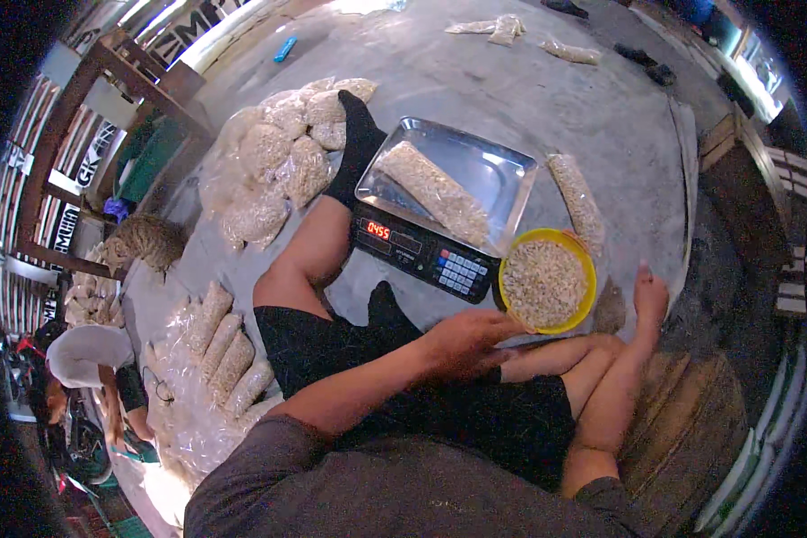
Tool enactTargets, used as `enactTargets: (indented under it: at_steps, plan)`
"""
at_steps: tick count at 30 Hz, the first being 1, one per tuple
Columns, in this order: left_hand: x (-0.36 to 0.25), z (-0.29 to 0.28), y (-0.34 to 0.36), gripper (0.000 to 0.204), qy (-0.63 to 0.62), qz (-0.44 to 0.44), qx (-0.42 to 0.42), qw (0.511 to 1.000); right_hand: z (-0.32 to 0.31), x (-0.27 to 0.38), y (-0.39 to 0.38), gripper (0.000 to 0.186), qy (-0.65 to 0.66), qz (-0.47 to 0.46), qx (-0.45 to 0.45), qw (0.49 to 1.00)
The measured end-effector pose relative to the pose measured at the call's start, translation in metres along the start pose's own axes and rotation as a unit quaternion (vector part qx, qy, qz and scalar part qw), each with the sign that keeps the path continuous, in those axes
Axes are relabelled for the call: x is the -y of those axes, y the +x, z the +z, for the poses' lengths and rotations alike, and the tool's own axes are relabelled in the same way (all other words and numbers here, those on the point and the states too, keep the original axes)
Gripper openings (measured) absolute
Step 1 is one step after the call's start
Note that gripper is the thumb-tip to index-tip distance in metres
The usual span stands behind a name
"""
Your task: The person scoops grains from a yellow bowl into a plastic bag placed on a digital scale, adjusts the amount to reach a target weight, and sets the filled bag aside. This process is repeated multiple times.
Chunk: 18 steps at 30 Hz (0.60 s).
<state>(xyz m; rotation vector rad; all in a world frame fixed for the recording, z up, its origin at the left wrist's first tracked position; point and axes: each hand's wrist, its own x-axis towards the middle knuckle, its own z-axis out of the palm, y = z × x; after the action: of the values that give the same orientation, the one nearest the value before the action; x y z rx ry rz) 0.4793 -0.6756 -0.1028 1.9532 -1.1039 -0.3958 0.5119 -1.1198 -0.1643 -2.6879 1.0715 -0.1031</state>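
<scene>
My left hand (469,342) has its fingers closed at the near left rim of a yellow bowl (591,289), which is filled with small pale tan pieces. Off to the bowl's right, my right hand (652,294) is raised; its fingers are blurred, and I see nothing clearly in it. Beyond my lap stands a digital scale (419,260) with a lit red display and a shiny metal tray (489,161). A long clear bag (432,193) of the same kind of pieces lies slantwise on that tray. Another long filled bag (577,199) rests on the floor right of the scale.
A heap of filled clear bags (273,161) lies past my left leg, and a big clear sack (220,359) of long bags is nearer. At far left another person (94,359) bends down. Wooden boards (681,421) lie at lower right. More bags (504,30) lie far off.
</scene>
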Motion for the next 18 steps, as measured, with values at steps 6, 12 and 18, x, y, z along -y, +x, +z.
enactTargets:
  at_steps: [6,12,18]
  plan:
    - [0.015,-0.027,0.073,0.052,0.275,0.075,-0.134,0.949,0.073,-0.045,0.035,0.072,0.307,0.128,0.239,0.912]
    - [0.028,-0.036,0.09,0.054,0.398,-0.011,-0.164,0.902,0.103,-0.046,0.069,0.059,0.203,0.064,0.186,0.959]
    - [0.073,-0.049,0.096,0.041,0.389,-0.038,-0.066,0.918,0.118,-0.074,0.068,0.035,0.441,0.018,0.205,0.873]
